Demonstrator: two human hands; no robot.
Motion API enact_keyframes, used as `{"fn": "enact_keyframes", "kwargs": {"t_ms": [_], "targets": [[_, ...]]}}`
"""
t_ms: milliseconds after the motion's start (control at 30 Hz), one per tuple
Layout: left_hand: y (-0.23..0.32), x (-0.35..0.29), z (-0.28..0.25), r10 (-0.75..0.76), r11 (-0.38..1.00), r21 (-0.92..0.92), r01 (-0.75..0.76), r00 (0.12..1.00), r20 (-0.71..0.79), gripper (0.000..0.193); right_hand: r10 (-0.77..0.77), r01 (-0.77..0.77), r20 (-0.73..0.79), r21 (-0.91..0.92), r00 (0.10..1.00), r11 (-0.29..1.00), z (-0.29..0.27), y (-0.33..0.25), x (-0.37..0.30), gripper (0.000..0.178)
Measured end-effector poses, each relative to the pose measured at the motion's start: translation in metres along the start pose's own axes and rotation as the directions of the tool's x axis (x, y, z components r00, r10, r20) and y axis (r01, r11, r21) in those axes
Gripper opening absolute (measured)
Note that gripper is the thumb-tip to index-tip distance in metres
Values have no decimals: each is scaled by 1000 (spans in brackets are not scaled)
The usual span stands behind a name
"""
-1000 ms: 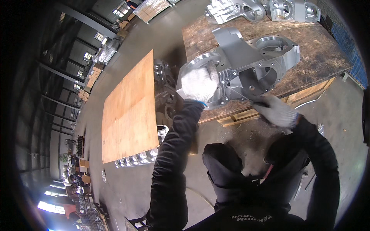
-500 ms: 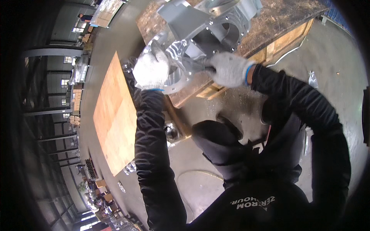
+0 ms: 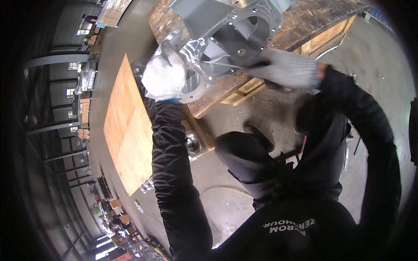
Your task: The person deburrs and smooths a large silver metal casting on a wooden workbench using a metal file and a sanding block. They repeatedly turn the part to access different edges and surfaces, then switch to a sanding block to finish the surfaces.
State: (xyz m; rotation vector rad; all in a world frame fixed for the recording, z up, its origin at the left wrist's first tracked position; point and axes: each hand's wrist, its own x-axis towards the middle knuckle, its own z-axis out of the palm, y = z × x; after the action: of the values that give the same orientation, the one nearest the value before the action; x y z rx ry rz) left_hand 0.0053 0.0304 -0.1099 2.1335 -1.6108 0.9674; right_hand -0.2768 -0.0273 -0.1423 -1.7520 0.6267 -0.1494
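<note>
A large silvery metal casting (image 3: 198, 17) with round openings and bolt holes along its flange lies on a stained wooden crate (image 3: 320, 28). My left hand (image 3: 164, 77), in a white knit glove, is closed on the casting's near left rim, its fingertips partly hidden. My right hand (image 3: 283, 69), gloved alike and blurred by motion, is closed around the handle end of a tool with a thin metal rod (image 3: 223, 65). The rod points left across the casting's near opening. Whether its tip touches the metal I cannot tell.
A plywood sheet (image 3: 128, 139) lies to the left, with metal parts showing at its edges. Another shiny metal part (image 3: 193, 143) sits below my left forearm. A hose (image 3: 224, 188) curves over the floor by my legs. Far left, a person (image 3: 90, 18) stands near stacked goods.
My right hand has moved right, away from the casting, and more of the tool's rod now shows. My left hand keeps its hold on the rim. The whole view has shifted slightly.
</note>
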Motion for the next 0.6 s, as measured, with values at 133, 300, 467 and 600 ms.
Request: {"fn": "enact_keyframes", "kwargs": {"t_ms": [133,300,467,600], "targets": [[18,2,5,-26,999,-35,31,992,120,57,-164,142,-142,-154,976,978,25,37,51,44],[7,-1,-10,-55,998,21,54,997,58,57,-382,136,-234,-672,894,728,51,9,-20,27],[7,-1,-7,-3,999,-38,6,997,75,54,-479,162,-208,-767,853,621,38,29,13,21],[9,2,-12,-18,998,-55,24,994,106,51,-486,174,-229,-740,844,650,32,20,-3,23]]}}
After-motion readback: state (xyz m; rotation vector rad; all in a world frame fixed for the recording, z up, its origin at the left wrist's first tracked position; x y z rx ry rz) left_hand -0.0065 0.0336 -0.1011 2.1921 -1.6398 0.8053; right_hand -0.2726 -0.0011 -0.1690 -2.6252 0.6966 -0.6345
